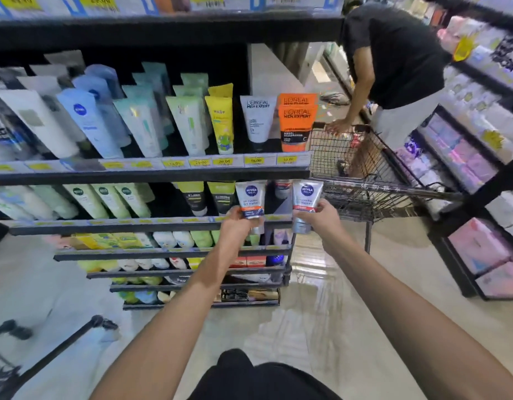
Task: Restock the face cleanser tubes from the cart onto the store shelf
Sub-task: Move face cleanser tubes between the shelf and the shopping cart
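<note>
Both bare forearms reach forward from the bottom of the view, over a glossy pale tiled floor (321, 298). At their ends the hands are apart, each clamped on its own tube. The left hand (238, 223) grips the lower half of a silvery soft-plastic Nivea Men cleanser tube with a red band (251, 199), held upright, cap down. The right hand (318, 217) pinches a matching second Nivea Men tube (305, 203) just beside the shelf end.

Both tubes hover in front of the black metal shelf with a clear price-strip lip (151, 225), level with the row where one similar tube (282, 188) already stands. To do this well, I judge each tube should go in cap down, label facing out, behind the lip and flush against its neighbour, the left one first since it is nearer the gap.

Higher up stand smooth, flat-crimped tubes, among them a white L'Oreal Men Expert tube (258, 119) and an orange L'Oreal Men Expert tube (297, 125). Beyond the shelf end sits the black wire shopping cart (350, 157); its contents are hard to make out. Another person in a dark top (393, 53) leans on its rim.
</note>
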The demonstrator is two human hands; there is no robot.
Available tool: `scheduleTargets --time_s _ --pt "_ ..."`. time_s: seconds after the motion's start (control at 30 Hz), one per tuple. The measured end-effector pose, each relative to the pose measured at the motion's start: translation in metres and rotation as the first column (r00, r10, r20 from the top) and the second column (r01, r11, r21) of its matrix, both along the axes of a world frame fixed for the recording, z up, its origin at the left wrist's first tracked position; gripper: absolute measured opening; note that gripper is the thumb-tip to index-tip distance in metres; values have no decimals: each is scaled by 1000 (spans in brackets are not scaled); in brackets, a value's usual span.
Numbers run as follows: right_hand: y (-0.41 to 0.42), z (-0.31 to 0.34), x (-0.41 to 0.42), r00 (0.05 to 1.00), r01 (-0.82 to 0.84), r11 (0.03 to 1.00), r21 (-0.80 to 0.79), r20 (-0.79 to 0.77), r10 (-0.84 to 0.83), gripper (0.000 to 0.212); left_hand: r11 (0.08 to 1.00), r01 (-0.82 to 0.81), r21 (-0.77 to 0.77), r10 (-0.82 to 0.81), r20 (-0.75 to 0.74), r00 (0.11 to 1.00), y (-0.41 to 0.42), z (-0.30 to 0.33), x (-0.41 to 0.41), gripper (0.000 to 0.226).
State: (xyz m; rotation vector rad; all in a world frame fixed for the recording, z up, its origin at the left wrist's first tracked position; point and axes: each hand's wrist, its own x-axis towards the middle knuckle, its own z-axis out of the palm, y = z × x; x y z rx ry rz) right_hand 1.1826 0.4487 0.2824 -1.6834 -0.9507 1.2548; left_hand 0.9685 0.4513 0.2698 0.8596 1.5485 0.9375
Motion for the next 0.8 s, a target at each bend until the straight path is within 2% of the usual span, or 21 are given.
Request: scheduleTargets --time_s 0.03,0.1,0.17,0.2,0.33,0.43,0.63,0.8 --pt "7 -1 1 1000 -9 1000 6 13 9 39 999 -39 5 39 46 998 10 0 3 23" --pt "22 -5 3 999 -21 999 36 31 20 41 998 -17 64 18 -15 1000 28 -4 7 18" --pt "34 -8 2 998 -26 998 59 51 23 42 996 39 85 -25 -157 987 40 -10 12 36" --pt "40 -11 2 998 -31 997 70 64 26 42 994 40 98 -22 -177 984 44 -12 13 37" --pt "59 -21 -1 992 -34 992 123 124 19 45 976 0 217 31 -140 990 58 -28 18 41" --pt "67 -30 -4 988 -48 984 171 154 22 45 963 31 268 26 -205 978 67 -41 21 46" --pt "81 -54 -14 981 -69 972 224 191 26 43 954 61 292 44 -339 940 73 -49 24 52" --pt "86 -71 -20 961 -122 965 232 270 57 55 947 134 292 34 -505 863 73 -55 22 51"
